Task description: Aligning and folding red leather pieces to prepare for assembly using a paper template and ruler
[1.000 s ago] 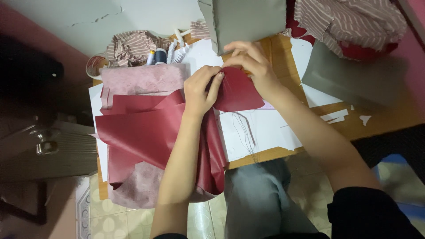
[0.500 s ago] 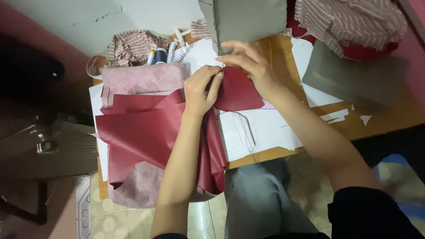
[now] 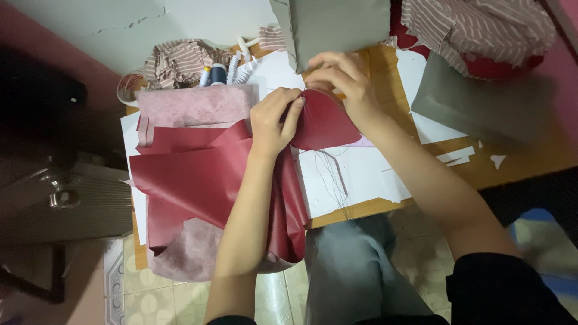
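Observation:
My left hand (image 3: 274, 120) pinches the left edge of a small rounded dark red leather piece (image 3: 325, 123) held above the wooden table (image 3: 385, 66). My right hand (image 3: 340, 81) grips the same piece along its top edge, fingers curled. A thin thread (image 3: 337, 171) trails down from the piece over white paper sheets (image 3: 355, 174). A large dark red leather sheet (image 3: 192, 180) with a pinkish fuzzy backing (image 3: 192, 105) lies under my left forearm and hangs off the table's front edge.
Grey fabric pieces (image 3: 337, 24) (image 3: 475, 108) lie at the top centre and right. Striped cloth (image 3: 481, 27) is piled at top right, another striped bundle (image 3: 177, 60) at the back left beside thread spools (image 3: 214, 73) and a coiled white cord (image 3: 241, 63). Tiled floor (image 3: 180, 301) shows below.
Both hands stay on the small red piece. My right hand's fingers have shifted slightly along its top edge; otherwise nothing has visibly moved.

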